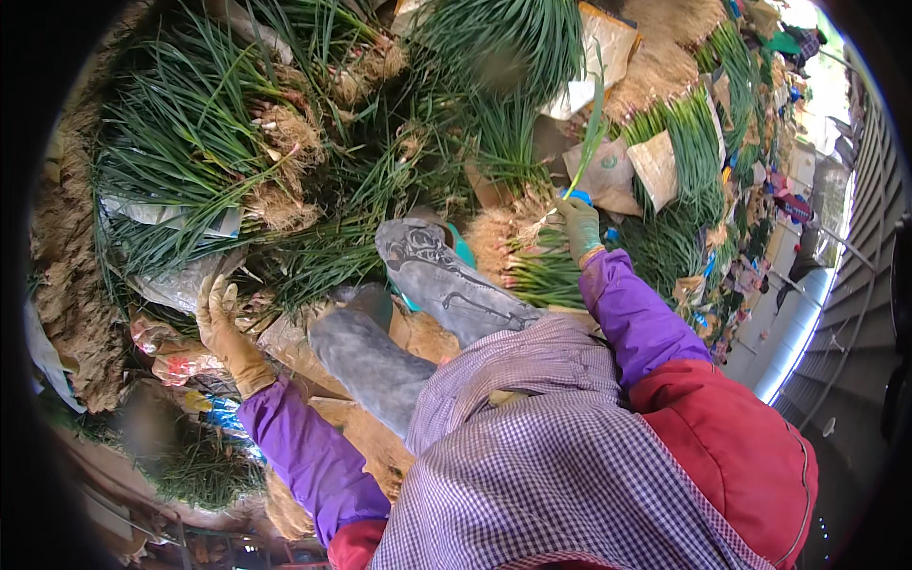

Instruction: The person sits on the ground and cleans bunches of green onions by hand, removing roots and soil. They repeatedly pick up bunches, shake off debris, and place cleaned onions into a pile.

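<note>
My right hand (pixel 578 222), in a pale green glove, grips the rooted end of a single green onion (pixel 588 146); its leaves point up and its roots hang to the left. Just below lies a bunch of green onions (pixel 545 274) with its tan roots turned left, beside my bent knees. My left hand (pixel 226 328), in a yellowish glove, is raised at the left with its fingers apart and nothing in it. Near its fingertips are a clear plastic sheet (pixel 171 285) and scattered leaves. Above it lies a loose heap of green onions (pixel 206 135) with roots to the right.
More green onion bunches (pixel 499 43) lie ahead. Pieces of printed packaging (pixel 652 167) cover parts of the rows at the right. Several people (pixel 791 206) sit farther off along the right side. Bare soil (pixel 78 285) borders the far left. Crumpled plastic wrappers (pixel 174 353) lie by my left wrist.
</note>
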A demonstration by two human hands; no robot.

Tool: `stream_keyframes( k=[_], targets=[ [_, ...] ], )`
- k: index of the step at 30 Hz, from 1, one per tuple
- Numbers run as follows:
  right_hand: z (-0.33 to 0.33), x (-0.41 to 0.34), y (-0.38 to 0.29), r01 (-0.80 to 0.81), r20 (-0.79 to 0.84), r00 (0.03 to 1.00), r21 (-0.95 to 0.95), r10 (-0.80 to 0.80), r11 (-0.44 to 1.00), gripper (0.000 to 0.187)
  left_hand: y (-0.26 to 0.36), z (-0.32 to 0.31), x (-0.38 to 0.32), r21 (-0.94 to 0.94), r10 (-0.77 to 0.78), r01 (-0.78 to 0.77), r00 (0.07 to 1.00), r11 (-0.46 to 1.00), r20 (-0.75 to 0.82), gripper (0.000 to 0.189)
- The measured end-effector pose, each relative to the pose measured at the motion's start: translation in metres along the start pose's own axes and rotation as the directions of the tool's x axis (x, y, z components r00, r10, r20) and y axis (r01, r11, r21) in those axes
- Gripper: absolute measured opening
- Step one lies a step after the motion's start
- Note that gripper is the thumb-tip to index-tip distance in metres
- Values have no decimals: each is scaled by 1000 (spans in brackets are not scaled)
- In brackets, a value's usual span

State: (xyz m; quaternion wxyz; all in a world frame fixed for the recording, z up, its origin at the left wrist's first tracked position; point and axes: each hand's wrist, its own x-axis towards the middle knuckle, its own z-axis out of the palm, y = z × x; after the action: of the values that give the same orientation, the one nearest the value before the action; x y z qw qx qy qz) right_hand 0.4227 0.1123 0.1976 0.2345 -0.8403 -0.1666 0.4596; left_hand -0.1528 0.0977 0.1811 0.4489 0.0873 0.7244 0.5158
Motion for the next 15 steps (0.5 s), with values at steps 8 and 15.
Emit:
stream_keyframes(
  k=[8, 15],
  targets=[
    [9, 15, 50, -132, -307, 895, 513, 325, 848, 28, -10, -29, 31, 71, -11, 13, 1000, 997, -29, 29],
    [-34, 52, 81, -139, -275, 950, 51, 148, 989, 14, -28, -47, 55, 69, 68, -68, 998, 995, 2, 35]
  ],
)
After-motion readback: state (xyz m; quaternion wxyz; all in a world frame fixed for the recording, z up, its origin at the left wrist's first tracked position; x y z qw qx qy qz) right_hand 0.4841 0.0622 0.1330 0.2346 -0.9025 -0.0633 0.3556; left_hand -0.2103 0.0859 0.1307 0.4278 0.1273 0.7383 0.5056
